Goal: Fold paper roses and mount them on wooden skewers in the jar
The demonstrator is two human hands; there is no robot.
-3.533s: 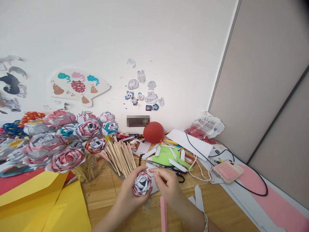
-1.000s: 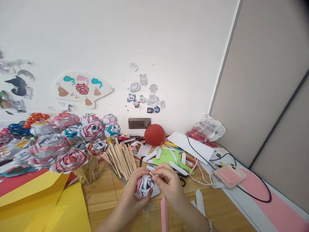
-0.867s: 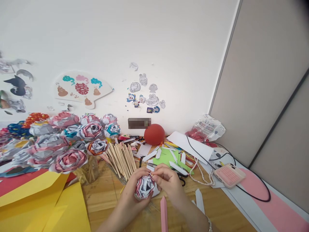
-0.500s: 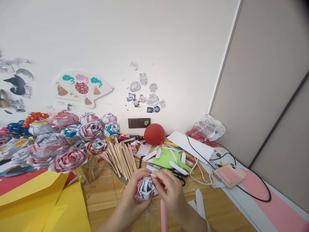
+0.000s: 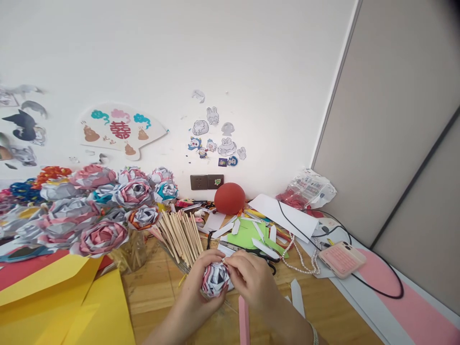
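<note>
A round paper flower (image 5: 215, 279) in white and pink folds sits in my left hand (image 5: 196, 297), whose fingers curl round its left side and underside. My right hand (image 5: 251, 280) pinches at the flower's upper right edge with thumb and forefinger, on a small piece of its paper. Below the hands a pink paper strip (image 5: 244, 321) lies on the wooden table (image 5: 151, 292). White strips (image 5: 297, 299) lie to the right of my right hand. Just behind the hands are black-handled scissors (image 5: 271, 262), partly hidden.
Many finished paper flowers (image 5: 102, 237) crowd the left, above yellow sheets (image 5: 104, 311). Wooden sticks (image 5: 183, 237) stand behind the hands. Farther back are a red balloon (image 5: 230, 198) and green paper (image 5: 246, 233). A bead string (image 5: 300, 267), phone (image 5: 342, 260) and black cable (image 5: 383, 293) lie right.
My right wrist has shifted slightly right, showing more of its bracelet and covering more of the white strips. Both hands keep their hold on the flower, which has barely moved.
</note>
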